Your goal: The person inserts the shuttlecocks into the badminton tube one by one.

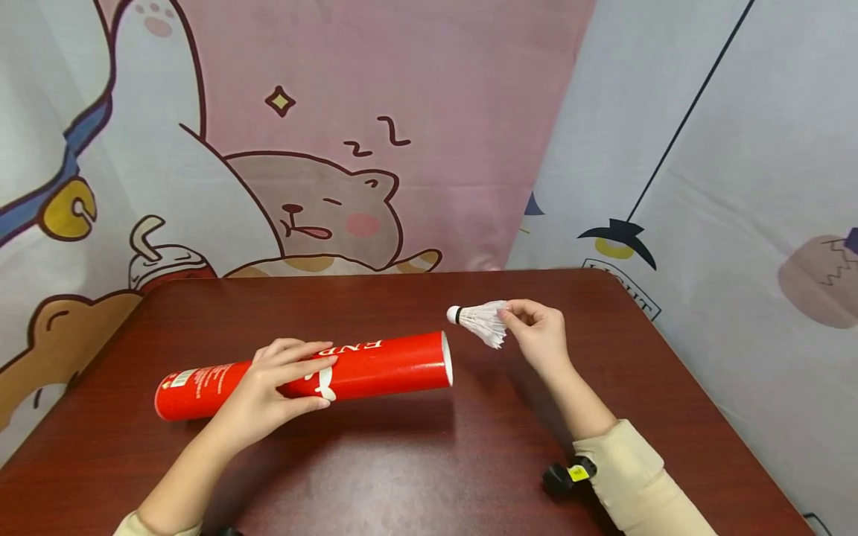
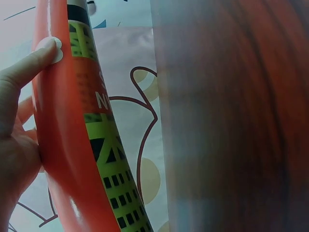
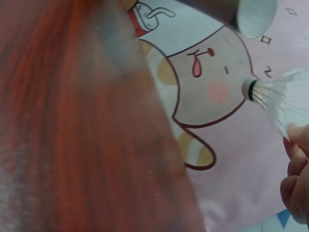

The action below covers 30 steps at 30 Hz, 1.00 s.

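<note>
A red cardboard shuttlecock tube (image 1: 395,365) is held by my left hand (image 1: 271,391), fingers over its top and thumb on the near side. It tilts a little, its right end raised above the table. That right end shows a pale round face; whether it is uncapped I cannot tell. My right hand (image 1: 539,335) pinches a white feather shuttlecock (image 1: 482,320) by the skirt's edge. The shuttlecock's cork, with a black band, points left, just above and right of the tube's end, apart from it. In the left wrist view the tube (image 2: 58,121) shows a green patterned strip.
A dark reddish-brown table (image 1: 375,476) lies beneath both hands. Behind it hangs a printed cloth (image 1: 469,149) with cartoon animals. A black wrist device (image 1: 570,474) sits at the right sleeve cuff.
</note>
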### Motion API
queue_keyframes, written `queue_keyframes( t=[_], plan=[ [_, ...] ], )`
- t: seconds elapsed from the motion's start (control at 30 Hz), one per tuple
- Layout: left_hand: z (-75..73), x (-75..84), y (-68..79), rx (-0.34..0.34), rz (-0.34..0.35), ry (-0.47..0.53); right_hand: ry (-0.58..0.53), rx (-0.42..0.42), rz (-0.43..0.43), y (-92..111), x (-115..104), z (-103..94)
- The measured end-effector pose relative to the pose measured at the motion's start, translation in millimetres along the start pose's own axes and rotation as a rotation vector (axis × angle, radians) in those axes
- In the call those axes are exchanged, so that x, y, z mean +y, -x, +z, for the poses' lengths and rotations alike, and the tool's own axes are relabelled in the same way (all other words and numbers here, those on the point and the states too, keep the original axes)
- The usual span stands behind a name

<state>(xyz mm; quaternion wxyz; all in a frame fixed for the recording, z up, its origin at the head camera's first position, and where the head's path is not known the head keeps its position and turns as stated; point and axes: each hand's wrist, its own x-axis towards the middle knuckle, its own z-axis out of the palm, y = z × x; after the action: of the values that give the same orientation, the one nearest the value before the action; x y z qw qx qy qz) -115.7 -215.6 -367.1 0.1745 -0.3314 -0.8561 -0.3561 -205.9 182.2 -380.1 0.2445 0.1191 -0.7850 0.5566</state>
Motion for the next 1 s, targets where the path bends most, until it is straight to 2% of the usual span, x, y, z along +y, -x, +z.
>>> queue_keyframes(
  t=[0.27,0.4,0.57,0.77,1.0],
  plan=[
    [1.7,-2.0,0.0,0.036,0.053,-0.01,-0.058,-0.073,0.008,-2.2,-45.7,-21.7],
    [1.2,-1.3,0.3,0.036,0.049,-0.014,-0.119,-0.105,0.023,-3.5,-45.9,-30.5],
    [0.7,-1.0,0.6,0.03,0.032,-0.005,-0.168,-0.166,0.0,0.6,-54.5,-35.1],
    [1.2,-1.0,0.2,0.04,0.045,-0.003,-0.13,-0.239,-0.048,5.5,-59.6,-31.6],
    [1.2,0.3,-0.2,0.05,0.053,-0.005,-0.116,-0.251,-0.064,10.0,-62.0,-24.2]
  ],
)
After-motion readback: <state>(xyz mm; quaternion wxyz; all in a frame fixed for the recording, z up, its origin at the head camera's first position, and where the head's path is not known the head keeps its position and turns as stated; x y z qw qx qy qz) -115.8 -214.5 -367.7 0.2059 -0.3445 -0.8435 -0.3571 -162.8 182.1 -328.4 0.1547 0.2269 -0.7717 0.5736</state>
